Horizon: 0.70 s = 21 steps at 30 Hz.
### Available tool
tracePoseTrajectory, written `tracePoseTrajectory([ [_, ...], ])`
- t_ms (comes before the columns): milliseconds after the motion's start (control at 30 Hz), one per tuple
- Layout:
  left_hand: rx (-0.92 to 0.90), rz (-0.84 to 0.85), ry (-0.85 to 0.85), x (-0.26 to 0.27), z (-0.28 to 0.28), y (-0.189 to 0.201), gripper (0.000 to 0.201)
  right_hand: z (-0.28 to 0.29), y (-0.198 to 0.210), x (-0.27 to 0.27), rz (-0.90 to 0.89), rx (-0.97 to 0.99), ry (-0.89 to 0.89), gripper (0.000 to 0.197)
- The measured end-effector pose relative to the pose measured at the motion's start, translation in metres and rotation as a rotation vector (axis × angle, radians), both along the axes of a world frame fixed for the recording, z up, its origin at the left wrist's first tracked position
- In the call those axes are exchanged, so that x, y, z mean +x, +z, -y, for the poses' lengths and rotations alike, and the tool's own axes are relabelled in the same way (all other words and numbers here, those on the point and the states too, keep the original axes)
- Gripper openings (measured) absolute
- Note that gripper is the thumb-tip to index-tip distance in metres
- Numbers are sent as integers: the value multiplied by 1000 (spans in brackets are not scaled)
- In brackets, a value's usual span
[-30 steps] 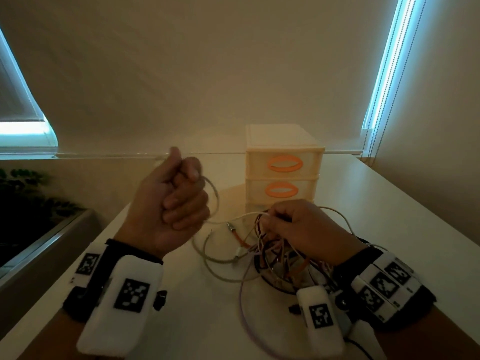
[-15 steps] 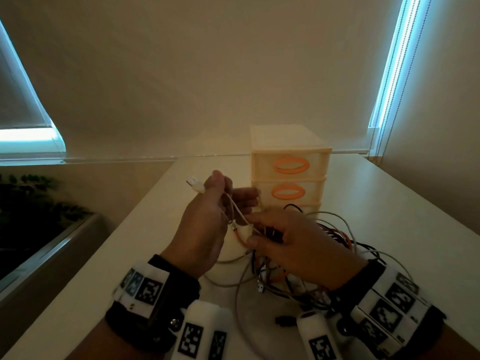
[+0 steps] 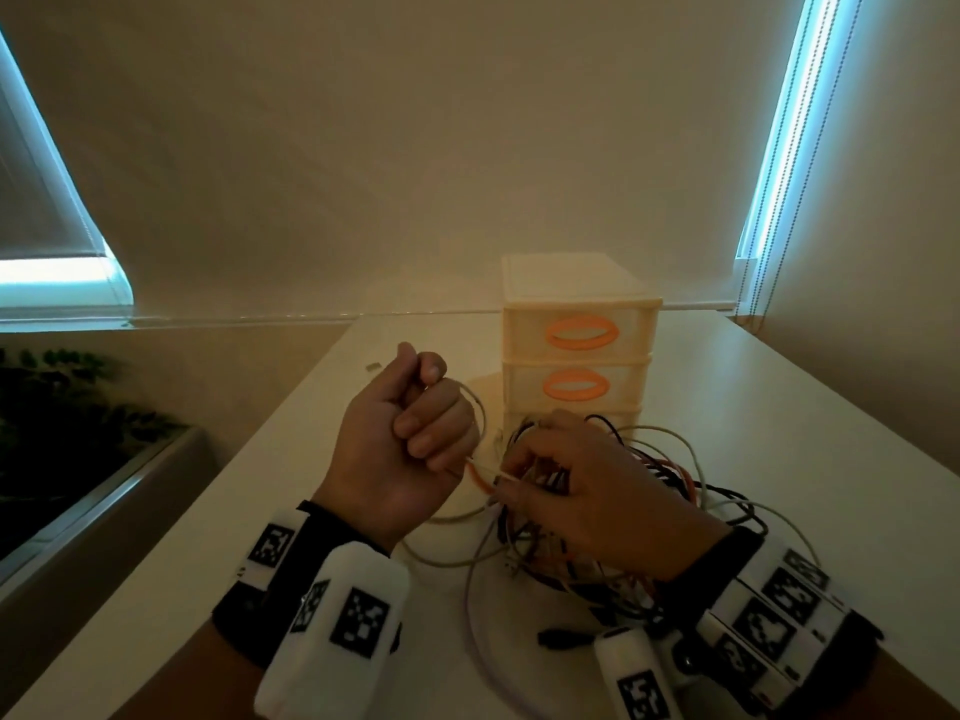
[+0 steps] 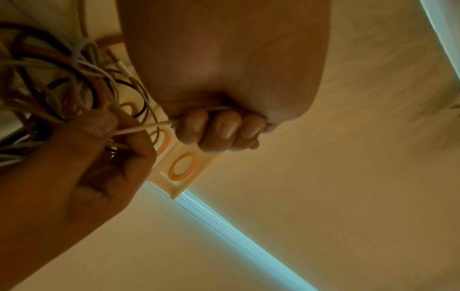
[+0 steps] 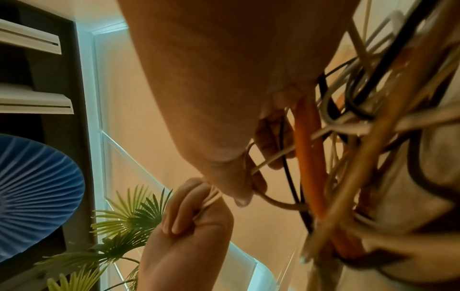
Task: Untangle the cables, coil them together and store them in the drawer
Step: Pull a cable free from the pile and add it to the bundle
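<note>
Two hands on one pale cable (image 4: 147, 126): left hand (image 3: 400, 459) fists it, right hand (image 3: 587, 491) fingers pinch the tangle (image 3: 649, 491) on the worktop before the closed drawer unit (image 3: 579, 335). Yanking (tempting!) could tighten knots or tug the unit.

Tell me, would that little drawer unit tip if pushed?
Probably. The drawer unit stands tall and narrow on the table. Its thin, pale plastic suggests it is light, so it would likely slide or topple easily.
</note>
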State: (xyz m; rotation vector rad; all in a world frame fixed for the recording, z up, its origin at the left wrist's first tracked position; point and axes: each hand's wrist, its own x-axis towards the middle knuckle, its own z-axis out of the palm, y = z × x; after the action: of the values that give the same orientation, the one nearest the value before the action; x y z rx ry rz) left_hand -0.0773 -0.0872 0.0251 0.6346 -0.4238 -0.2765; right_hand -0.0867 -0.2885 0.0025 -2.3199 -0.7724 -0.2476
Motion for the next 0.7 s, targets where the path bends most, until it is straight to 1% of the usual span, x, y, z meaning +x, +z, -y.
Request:
tracePoseTrajectory([
  [133, -19, 34, -33, 5, -9, 0, 41, 14, 4, -1, -12, 20, -31, 17],
  [233, -52, 44, 62, 9, -26, 8, 41, 25, 10, 3, 56, 31, -99, 20],
  [300, -93, 47, 145, 10, -40, 14, 40, 33, 13, 5, 40, 22, -140, 23],
  [333, -106, 42, 179, 11, -45, 16, 40, 36, 14, 6, 15, 27, -144, 20],
  [400, -98, 28, 223, 10, -44, 16, 40, 35, 14, 5, -12, -15, -175, 2],
  [433, -79, 30, 224, 8, -39, 15, 40, 33, 14, 2, 32, -41, -202, 10],
  [467, -57, 36, 216, 6, -32, 15, 41, 30, 15, 0, 115, -50, -202, 14],
  [500, -36, 45, 202, 4, -26, 14, 42, 25, 18, -2, 208, -36, -194, 14],
  [533, -19, 57, 182, 3, -21, 13, 42, 21, 21, -5, 307, 11, -157, 13],
  [567, -5, 73, 161, 1, -17, 13, 43, 15, 24, -9, 376, 72, -105, 16],
  [600, 3, 89, 141, 0, -15, 13, 43, 7, 25, -14, 374, 151, -19, 21],
  [633, 6, 100, 122, -2, -13, 13, 43, -3, 25, -20, 273, 231, 58, 26],
  [667, 4, 105, 108, -3, -12, 13, 43, -13, 23, -24, 134, 271, 131, 32],
  [700, 1, 108, 101, -4, -12, 13, 43, -22, 19, -26, -2, 269, 170, 37],
])
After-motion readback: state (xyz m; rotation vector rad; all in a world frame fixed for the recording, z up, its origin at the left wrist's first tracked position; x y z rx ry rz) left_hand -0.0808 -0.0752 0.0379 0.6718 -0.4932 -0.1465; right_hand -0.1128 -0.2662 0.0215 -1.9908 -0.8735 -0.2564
